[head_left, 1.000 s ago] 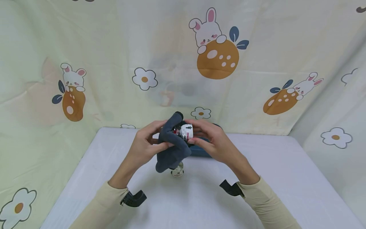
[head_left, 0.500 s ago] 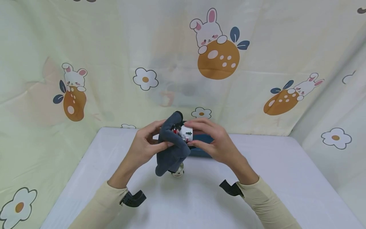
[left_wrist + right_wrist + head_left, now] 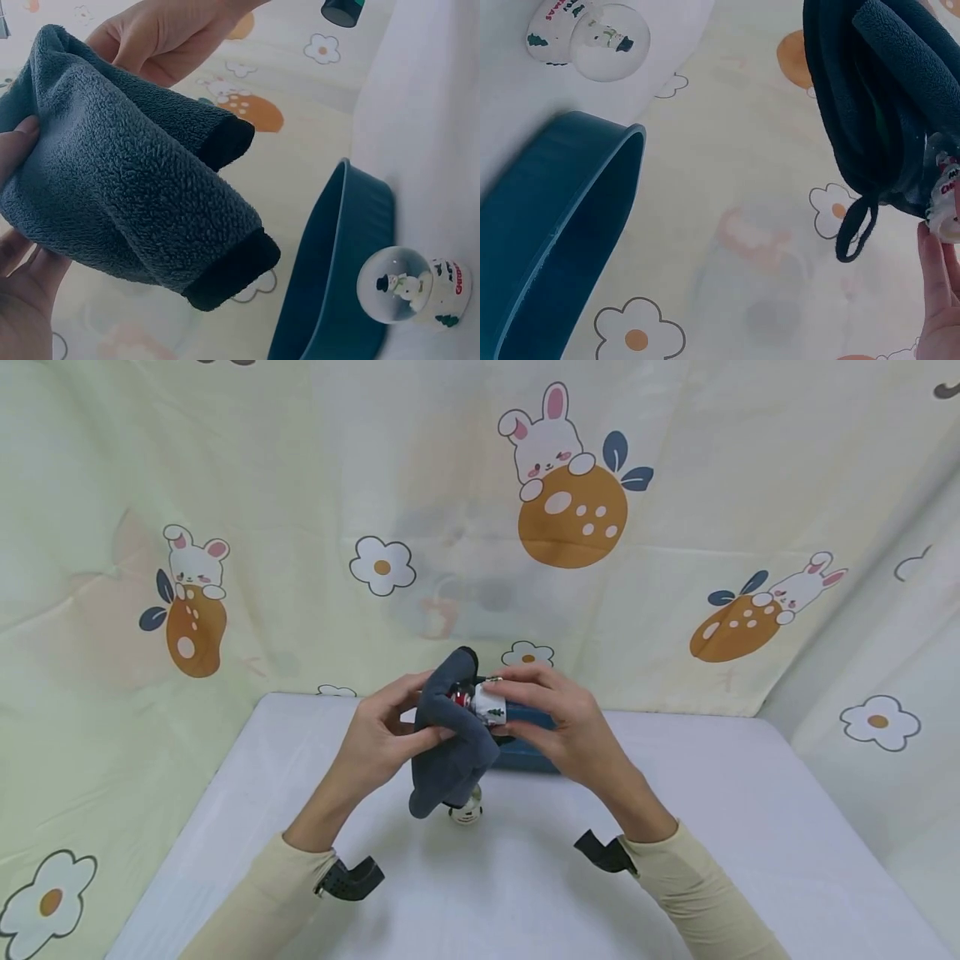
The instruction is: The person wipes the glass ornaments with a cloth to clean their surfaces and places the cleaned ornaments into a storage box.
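Observation:
In the head view my left hand (image 3: 382,722) grips a dark grey-blue towel (image 3: 453,764), which is folded round the glass ball of a snow globe (image 3: 490,703). The fingers and thumb of my right hand (image 3: 558,714) pinch this globe's white printed base, which pokes out of the cloth to the right. Red shows inside the ball where the towel leaves it bare. Both hands are raised over the table. Lower down, a second snow globe (image 3: 405,289) with a snowman inside stands upright on the table, partly hidden by the towel in the head view.
A deep blue plastic bin (image 3: 528,756) stands behind the hands on the white table (image 3: 675,793). Its rim shows close to the standing globe in the left wrist view. A printed curtain (image 3: 435,485) hangs behind the table. The towel has a hanging loop (image 3: 855,229).
The held globe's base has turned in my right fingers: its red lettering has moved out of sight and a printed green tree has shifted downward. The left hand stays nearly still with the towel.

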A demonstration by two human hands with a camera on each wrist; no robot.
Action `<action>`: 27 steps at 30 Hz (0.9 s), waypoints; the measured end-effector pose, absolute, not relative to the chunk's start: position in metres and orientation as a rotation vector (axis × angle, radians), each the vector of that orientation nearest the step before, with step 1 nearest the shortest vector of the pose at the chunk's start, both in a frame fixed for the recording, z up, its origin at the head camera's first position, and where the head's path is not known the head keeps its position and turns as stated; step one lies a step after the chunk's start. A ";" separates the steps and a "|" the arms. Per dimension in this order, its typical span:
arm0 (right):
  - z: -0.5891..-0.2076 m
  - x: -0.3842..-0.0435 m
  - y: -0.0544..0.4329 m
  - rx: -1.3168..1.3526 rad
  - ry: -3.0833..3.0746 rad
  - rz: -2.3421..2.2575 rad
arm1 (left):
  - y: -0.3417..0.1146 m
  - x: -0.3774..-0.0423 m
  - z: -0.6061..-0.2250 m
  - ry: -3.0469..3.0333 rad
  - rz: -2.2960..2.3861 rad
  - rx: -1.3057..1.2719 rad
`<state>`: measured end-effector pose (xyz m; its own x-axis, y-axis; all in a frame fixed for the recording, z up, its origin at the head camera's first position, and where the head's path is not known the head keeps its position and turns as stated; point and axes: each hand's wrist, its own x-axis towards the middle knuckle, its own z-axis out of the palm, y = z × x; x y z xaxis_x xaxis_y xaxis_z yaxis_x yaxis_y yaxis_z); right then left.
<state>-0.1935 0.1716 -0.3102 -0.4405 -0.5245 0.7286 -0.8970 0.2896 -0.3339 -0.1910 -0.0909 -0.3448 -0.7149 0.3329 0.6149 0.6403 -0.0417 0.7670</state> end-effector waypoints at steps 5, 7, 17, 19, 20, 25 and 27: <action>-0.312 -0.194 0.175 1.312 -2.091 1.052 | -0.090 -0.191 -0.345 -1.979 -1.819 -1.042; -0.312 -0.194 0.176 1.322 -2.091 1.070 | -0.089 -0.191 -0.345 -1.977 -1.811 -1.045; -0.312 -0.190 0.177 1.340 -2.055 1.303 | -0.087 -0.193 -0.345 -1.921 -1.746 -1.109; -0.312 -0.190 0.176 1.339 -2.065 1.334 | -0.087 -0.193 -0.346 -1.916 -1.725 -1.114; -0.311 -0.190 0.176 1.337 -2.072 1.348 | -0.087 -0.193 -0.347 -1.917 -1.714 -1.111; -0.310 -0.189 0.174 1.302 -2.127 1.392 | -0.087 -0.192 -0.348 -1.915 -1.694 -1.099; -0.310 -0.189 0.173 1.284 -2.148 1.406 | -0.088 -0.191 -0.348 -1.913 -1.691 -1.095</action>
<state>-0.1892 0.1732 -0.3097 -0.5708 -0.5262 0.6303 -0.7882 0.1359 -0.6003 -0.1912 -0.0880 -0.3479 -0.6342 0.3091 0.7087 0.7413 -0.0176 0.6710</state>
